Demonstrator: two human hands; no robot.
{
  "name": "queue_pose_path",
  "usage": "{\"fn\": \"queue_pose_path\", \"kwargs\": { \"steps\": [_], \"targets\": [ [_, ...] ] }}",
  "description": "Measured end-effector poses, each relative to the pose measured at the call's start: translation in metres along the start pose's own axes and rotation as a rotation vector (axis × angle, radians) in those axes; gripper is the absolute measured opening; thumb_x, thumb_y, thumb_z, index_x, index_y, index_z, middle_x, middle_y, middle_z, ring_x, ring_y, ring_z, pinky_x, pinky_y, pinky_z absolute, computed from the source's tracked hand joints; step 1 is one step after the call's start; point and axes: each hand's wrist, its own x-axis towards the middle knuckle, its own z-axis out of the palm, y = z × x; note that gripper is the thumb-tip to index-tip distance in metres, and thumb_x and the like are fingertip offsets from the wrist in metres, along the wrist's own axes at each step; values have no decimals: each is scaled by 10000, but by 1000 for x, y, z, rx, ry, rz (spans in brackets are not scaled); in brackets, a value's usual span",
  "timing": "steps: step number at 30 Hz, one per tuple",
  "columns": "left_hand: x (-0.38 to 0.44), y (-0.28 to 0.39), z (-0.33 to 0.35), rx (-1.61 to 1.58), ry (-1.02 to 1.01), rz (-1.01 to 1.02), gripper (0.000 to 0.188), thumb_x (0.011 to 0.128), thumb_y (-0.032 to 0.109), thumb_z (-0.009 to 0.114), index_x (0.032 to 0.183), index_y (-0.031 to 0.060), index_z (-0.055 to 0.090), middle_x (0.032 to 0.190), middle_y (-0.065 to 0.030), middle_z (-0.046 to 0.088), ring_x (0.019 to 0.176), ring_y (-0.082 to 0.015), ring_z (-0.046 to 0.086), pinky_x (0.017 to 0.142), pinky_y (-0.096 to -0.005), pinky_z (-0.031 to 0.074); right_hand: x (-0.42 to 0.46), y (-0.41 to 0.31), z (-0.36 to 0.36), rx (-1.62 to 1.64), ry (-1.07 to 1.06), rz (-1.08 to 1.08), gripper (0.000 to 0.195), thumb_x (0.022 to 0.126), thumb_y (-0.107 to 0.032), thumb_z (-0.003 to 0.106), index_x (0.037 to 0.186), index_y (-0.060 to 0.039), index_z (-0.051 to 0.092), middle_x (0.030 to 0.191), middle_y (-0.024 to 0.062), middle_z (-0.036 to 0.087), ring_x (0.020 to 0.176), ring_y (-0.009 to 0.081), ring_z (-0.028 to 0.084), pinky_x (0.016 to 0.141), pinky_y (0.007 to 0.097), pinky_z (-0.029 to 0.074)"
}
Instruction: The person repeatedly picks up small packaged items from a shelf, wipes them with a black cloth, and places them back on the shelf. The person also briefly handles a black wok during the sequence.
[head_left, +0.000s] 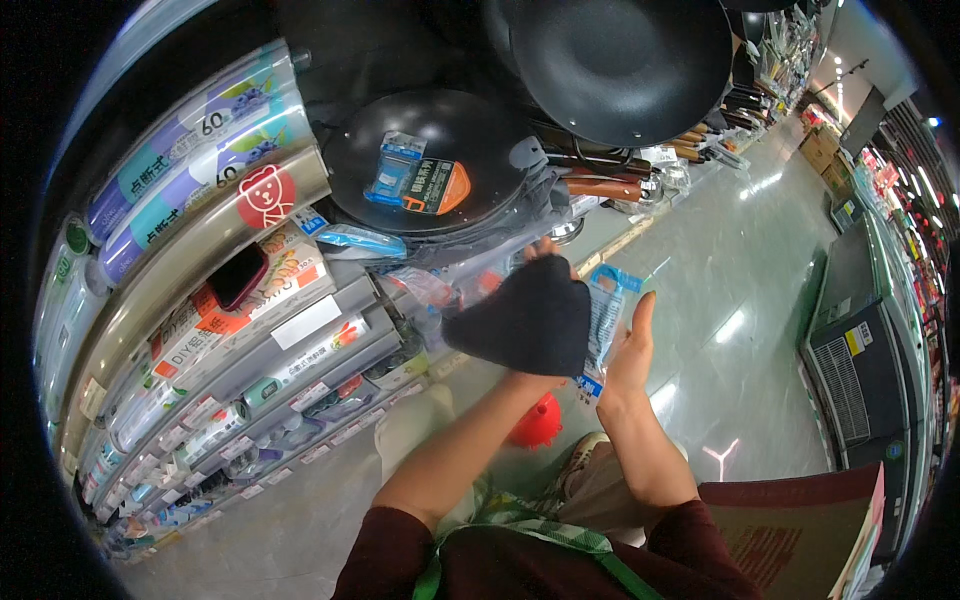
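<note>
A piece of black fabric (525, 322) covers most of my left hand (544, 251). Only its fingertips show past the upper edge, so what the palm does is hidden. Against my right hand (628, 364) lies a slim clear and blue plastic packet (604, 322) bearing writing. The right palm supports it, with the thumb raised apart. Both hands are close together in front of the shelf. Just beyond them, on the left, sits a black wok (442, 120) with a blue packet and an orange-and-black label (439, 186) inside it.
Another black wok (622, 67) stands above, beside several pan handles (604, 187). Rolls of plastic bags (210, 172), a phone (238, 277) and boxes (247, 300) fill the left shelving. Below my hands is a red plastic object (536, 424). A cardboard box (787, 532) and a freezer cabinet (855, 367) stand right.
</note>
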Motion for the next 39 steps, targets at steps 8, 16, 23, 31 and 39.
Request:
{"fn": "queue_pose_path", "kwargs": {
  "steps": [8,16,23,31,39],
  "targets": [
    [-12,-3,-5,-403,-15,-261,307,852,143,486,1094,-45,483,1075,-231,528,1050,-364,499,953,-423,354,1,24,-9,-720,-82,-239,628,924,-487,369,1332,-10,371,1371,126,369,1244,258,373,1047,340,259],
    [-37,-34,44,-1384,217,-919,367,892,295,490,1133,18,488,1082,-133,583,967,-232,538,875,-331,406,4,26,-17,-1447,-306,-365,631,922,-462,385,1339,8,332,1347,214,327,1296,324,265,1062,393,189],
    [-23,-46,21,-1756,437,-1331,286,845,319,534,984,69,533,943,-117,620,845,-183,558,730,-318,446,2,18,5,-1431,-478,-232,442,858,-215,584,1200,49,495,1299,138,404,1180,237,401,1000,346,293],
    [-38,-34,30,-1754,210,-1465,178,834,295,515,825,118,507,762,-83,590,710,-219,560,606,-319,434,57,9,111,-1729,-515,-631,172,780,-30,585,940,35,577,894,96,535,846,156,497,749,274,393],
    [-98,-24,150,-1184,-428,-1643,446,818,415,477,1099,68,484,1147,-108,492,1029,-224,480,823,-296,390,142,95,157,-1858,-832,-649,259,794,-133,610,986,40,587,845,231,591,800,360,583,704,368,443]
  ]
}}
